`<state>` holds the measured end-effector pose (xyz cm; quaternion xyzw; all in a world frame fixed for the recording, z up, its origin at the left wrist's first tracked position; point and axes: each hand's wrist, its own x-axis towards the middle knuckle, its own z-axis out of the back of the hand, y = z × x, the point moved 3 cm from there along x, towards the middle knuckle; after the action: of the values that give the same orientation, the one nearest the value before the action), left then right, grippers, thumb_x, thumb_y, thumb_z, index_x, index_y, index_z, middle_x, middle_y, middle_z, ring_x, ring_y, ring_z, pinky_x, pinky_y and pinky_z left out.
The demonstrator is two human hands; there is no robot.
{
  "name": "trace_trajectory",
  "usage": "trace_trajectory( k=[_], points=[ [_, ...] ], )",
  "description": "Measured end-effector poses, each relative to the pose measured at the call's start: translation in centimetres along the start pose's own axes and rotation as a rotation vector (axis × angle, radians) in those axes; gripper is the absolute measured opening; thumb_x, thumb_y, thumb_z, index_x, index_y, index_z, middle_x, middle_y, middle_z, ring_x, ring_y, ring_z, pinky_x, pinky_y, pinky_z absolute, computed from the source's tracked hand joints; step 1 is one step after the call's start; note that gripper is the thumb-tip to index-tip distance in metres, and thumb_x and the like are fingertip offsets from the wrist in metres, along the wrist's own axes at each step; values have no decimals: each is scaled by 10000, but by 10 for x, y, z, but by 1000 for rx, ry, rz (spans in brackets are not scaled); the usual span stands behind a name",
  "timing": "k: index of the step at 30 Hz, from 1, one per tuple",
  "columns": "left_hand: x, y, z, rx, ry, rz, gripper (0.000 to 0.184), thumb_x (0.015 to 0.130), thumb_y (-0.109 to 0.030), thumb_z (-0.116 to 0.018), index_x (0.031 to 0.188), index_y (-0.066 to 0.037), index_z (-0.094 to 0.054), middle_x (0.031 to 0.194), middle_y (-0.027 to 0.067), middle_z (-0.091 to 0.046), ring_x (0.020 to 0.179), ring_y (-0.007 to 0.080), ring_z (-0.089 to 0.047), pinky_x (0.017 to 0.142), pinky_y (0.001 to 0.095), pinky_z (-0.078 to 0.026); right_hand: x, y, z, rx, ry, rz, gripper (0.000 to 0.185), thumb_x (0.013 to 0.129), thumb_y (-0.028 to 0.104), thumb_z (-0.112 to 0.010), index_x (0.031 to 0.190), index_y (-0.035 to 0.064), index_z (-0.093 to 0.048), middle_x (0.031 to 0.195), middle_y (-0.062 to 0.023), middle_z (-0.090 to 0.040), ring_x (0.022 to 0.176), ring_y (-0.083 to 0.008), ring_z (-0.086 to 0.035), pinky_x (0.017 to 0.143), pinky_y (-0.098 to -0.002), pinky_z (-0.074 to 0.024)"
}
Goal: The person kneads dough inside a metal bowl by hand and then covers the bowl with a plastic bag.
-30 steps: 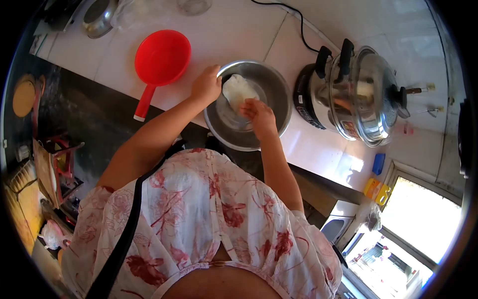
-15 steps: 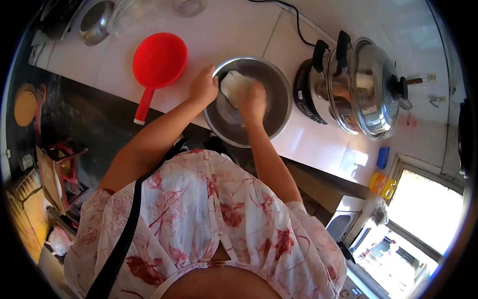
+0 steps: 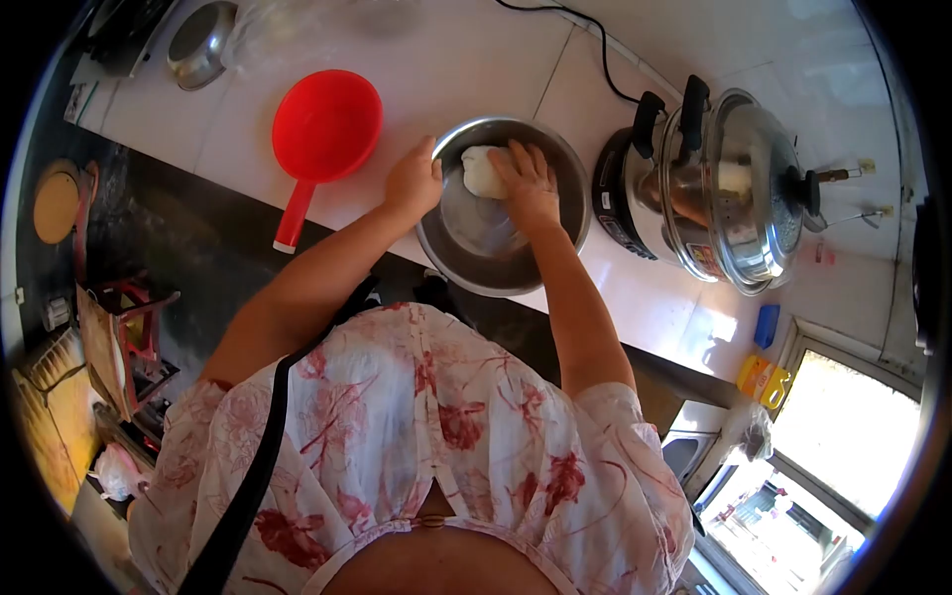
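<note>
A steel mixing bowl [image 3: 504, 276] stands on the counter in front of me. My left hand [image 3: 413, 182] is closed on the bowl's left rim, thumb towards the inside. In the upper part of the bowl lies a rounded lump of white dough [image 3: 483, 173]. Over the dough's right side rests my right hand [image 3: 532, 186], its fingers stretched out and slightly apart. That hand covers part of the dough. A whitish film marks the bowl's bottom.
Left of the bowl is a red plastic ladle [image 3: 325, 124], its handle over the counter's front edge. To the right, a lidded steel pot [image 3: 734, 188] stands on a black-edged cooker [image 3: 612, 193]. A small metal bowl [image 3: 201, 45] and clear plastic bag [image 3: 273, 35] lie at the back left.
The dough has gone from a flatter, stretched shape to a rounder lump. My right hand has opened from a curled grip and shifted right. My left hand stays at the rim.
</note>
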<state>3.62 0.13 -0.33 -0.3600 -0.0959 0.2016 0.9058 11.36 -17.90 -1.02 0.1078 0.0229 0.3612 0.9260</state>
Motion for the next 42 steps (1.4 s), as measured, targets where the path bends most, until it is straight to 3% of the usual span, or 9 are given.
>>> trace_trajectory(
  k=[3,13,19,22,27,31,34,36,42],
  points=[
    [1,-8,5,-17,12,17,314,869,-143,-542,1152,-12,-505,1008,228,-611,934,409,-584,774,477,-469,-3,6,-3,135,-130,-1,570,745,83,-617,1273,274,-522,1388,-73,-435,1315,-338,-349,1036,-516,-307],
    [3,-10,6,-21,18,48,264,908,-231,-512,1050,-10,-536,964,224,-624,906,416,-585,762,483,-460,-12,31,1,132,129,167,696,764,76,-616,1354,378,-402,1477,4,-315,1390,-282,-231,1105,-500,-232],
    [0,-7,4,-3,-69,5,323,919,-253,-513,1126,-6,-537,937,253,-630,885,424,-599,746,479,-469,-35,35,15,-39,335,382,691,791,22,-566,1361,384,-414,1494,-12,-286,1396,-284,-217,1098,-500,-256],
    [0,-8,7,16,-12,36,312,919,-251,-513,1118,-11,-535,925,246,-631,876,424,-599,740,479,-468,-32,37,18,-104,311,228,671,791,23,-566,1355,357,-426,1495,-42,-275,1378,-289,-260,1084,-485,-298],
    [-2,-10,7,7,-16,18,224,909,-222,-509,1010,-22,-517,906,214,-619,864,411,-588,723,489,-458,-18,10,6,315,20,-241,669,760,-1,-574,1356,274,-444,1465,-147,-315,1285,-375,-380,1046,-458,-356],
    [-1,-8,6,2,-22,19,203,906,-212,-516,988,-27,-506,881,209,-619,840,414,-589,706,493,-458,-11,2,-7,394,40,-242,622,767,6,-553,1352,189,-451,1446,-189,-332,1262,-416,-398,1046,-466,-351],
    [-1,-10,7,7,-14,21,206,905,-207,-518,1004,-26,-507,880,211,-620,837,417,-589,701,498,-457,-8,14,-20,483,-3,-151,699,784,193,-618,1414,104,-328,1482,-213,-233,1329,-448,-273,1084,-493,-285],
    [-4,-8,5,8,-23,9,207,905,-207,-518,1005,-26,-508,882,211,-620,837,417,-589,702,500,-456,-6,51,0,218,117,-326,864,758,353,-670,1445,58,-238,1498,-219,-183,1367,-463,-169,1109,-496,-231],
    [0,-7,4,-24,-11,36,257,909,-211,-526,1084,-23,-517,912,230,-618,857,424,-587,714,493,-456,6,36,-4,288,201,-330,956,726,460,-693,1457,72,-214,1499,-200,-196,1373,-448,-155,1102,-492,-247]
  ],
)
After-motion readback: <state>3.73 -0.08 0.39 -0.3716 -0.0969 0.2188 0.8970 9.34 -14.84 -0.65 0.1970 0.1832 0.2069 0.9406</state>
